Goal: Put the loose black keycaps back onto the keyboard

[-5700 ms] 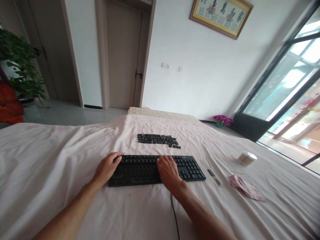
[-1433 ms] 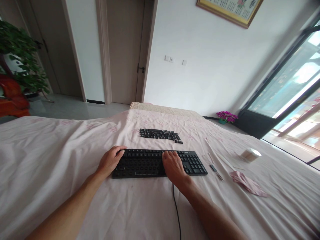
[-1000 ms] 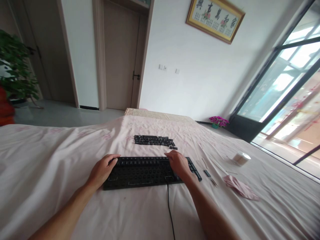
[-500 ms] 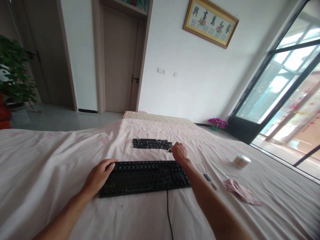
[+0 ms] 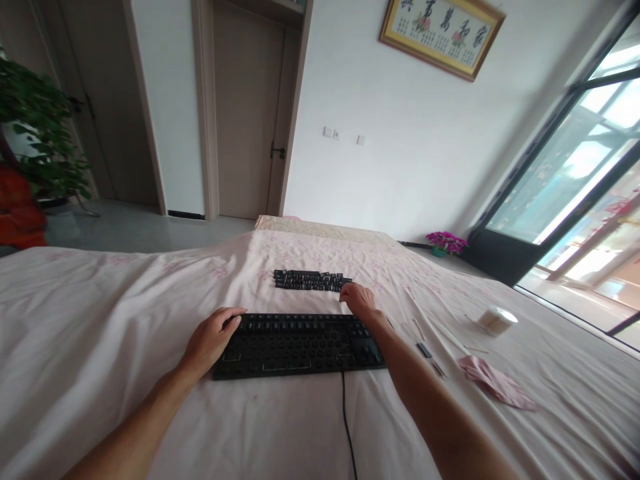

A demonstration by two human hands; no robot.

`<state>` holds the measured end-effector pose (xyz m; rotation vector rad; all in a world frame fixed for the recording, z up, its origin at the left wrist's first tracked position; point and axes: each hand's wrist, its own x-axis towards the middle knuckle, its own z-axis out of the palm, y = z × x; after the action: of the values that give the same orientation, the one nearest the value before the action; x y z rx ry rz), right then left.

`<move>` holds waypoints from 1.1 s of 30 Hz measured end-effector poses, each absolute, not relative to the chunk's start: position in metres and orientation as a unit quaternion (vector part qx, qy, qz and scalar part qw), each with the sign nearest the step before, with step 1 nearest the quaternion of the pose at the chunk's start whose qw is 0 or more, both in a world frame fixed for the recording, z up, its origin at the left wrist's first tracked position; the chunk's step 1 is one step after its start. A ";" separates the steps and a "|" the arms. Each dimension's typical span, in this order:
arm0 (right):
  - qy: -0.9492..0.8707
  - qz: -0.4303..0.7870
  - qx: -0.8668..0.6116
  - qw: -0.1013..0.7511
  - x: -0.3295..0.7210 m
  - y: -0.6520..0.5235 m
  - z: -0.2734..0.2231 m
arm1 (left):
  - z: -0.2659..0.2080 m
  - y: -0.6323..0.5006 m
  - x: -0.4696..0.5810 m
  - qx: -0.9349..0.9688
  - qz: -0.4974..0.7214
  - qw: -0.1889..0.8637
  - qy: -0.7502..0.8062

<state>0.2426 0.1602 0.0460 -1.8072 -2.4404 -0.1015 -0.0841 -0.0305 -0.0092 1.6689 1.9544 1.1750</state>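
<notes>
From where I stand, the left hand [image 5: 213, 339] has thumb and forefinger closed over the top left corner of the full-size black keyboard [image 5: 295, 350], which lies flat, right of that grip. That's a good anchor; best kept firm but light, so the board neither slides nor tips on the wrinkled floral cloth [image 5: 250, 427].

The right hand [image 5: 359, 300] reaches over the board's far edge, fingers bent down at the right end of the loose keycaps [image 5: 310, 281]. The rest of them run left from those fingertips in tight rows; whether a cap is pinched, I cannot tell. I'd take one by its sides, between thumb and forefinger, legend up, without nudging its neighbours. The forearm crosses above the number pad, so I'd carry it high there, and watch the keyboard cable [image 5: 345, 413], trailing toward the person below and left of that forearm.
</notes>
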 end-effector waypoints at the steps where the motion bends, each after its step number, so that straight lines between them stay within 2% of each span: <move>1: -0.802 -0.022 -0.594 0.051 0.241 0.159 0.045 | -0.010 -0.030 -0.084 0.583 0.412 0.156 0.683; 17: -0.801 0.000 -0.595 0.068 0.234 0.154 0.040 | -0.006 -0.032 -0.082 0.581 0.412 0.148 0.686; 22: -0.819 -0.009 -0.561 0.119 0.236 0.128 0.053 | -0.008 -0.032 -0.084 0.585 0.409 0.150 0.684; 26: -0.867 0.015 -0.459 0.193 0.241 0.093 0.058 | -0.009 -0.031 -0.085 0.586 0.406 0.146 0.686; 33: -0.885 0.001 -0.424 0.192 0.249 0.062 0.045 | -0.007 -0.032 -0.083 0.583 0.407 0.144 0.688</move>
<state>0.2489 0.0621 0.0449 -1.1904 -2.4850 0.0034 -0.0826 -0.0321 -0.0072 1.6814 1.9844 1.1736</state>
